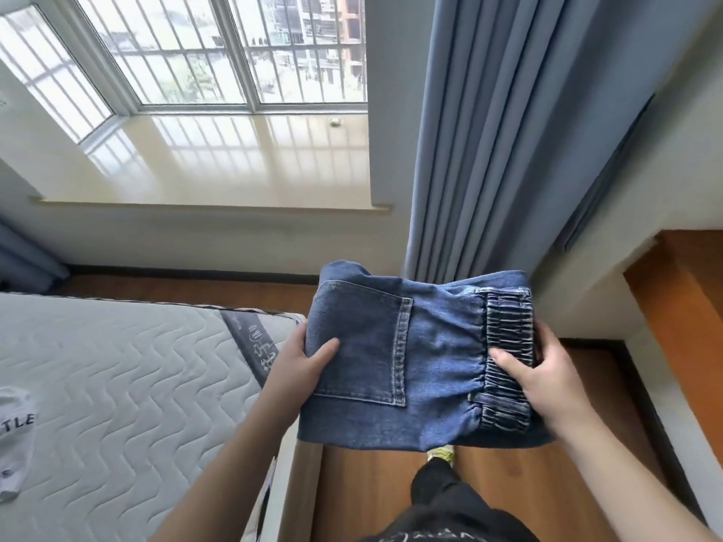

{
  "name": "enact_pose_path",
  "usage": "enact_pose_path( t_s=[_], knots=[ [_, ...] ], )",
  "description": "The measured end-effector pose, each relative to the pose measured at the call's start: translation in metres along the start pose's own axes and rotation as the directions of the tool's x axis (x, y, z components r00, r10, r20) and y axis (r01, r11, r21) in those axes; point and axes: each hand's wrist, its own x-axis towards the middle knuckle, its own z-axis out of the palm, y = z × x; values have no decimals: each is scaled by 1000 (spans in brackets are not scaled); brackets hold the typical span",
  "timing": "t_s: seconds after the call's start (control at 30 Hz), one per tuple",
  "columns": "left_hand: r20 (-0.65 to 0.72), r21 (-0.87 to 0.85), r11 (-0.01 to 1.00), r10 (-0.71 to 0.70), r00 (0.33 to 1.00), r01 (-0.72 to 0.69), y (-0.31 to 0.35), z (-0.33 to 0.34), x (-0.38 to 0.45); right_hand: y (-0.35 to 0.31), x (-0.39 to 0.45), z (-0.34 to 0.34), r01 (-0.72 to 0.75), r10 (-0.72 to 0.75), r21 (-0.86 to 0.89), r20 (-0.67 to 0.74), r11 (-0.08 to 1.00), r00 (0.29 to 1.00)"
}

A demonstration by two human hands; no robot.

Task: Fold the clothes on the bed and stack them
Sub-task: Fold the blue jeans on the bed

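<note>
Gripping folded denim jeans (pixel 414 365) in mid-air over the wooden floor (pixel 508 483): left hand (pixel 301 365) at the pocket side, right hand (pixel 547 373) at the elastic waistband, thumbs on top. Bed (pixel 117 369) to the left, carrying a white garment (pixel 15 436). Beyond: blue curtain (pixel 508 131), window (pixel 195 52).

Mid-blue denim on the folded jeans (pixel 391 357), pale stitching round the pocket, darker ribbed waistband (pixel 506 354). Mattress (pixel 129 369) light grey, quilted in zigzags. White garment (pixel 15 432) with dark lettering. Curtain (pixel 528 131) dusty blue, floor (pixel 508 475) warm brown wood.
</note>
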Motion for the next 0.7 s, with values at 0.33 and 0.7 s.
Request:
enact_pose_path(
  t_s=[0.33, 0.7],
  knots=[
    [-150, -47, 995, -90, 985, 84, 51, 12, 118, -32, 185, 26, 24, -22, -5, 199, 1000, 980],
    [-371, -180, 972, -209, 905, 151, 25, -68, 207, -87, 312, 166, 96, -67, -40, 453, 995, 889]
  ],
)
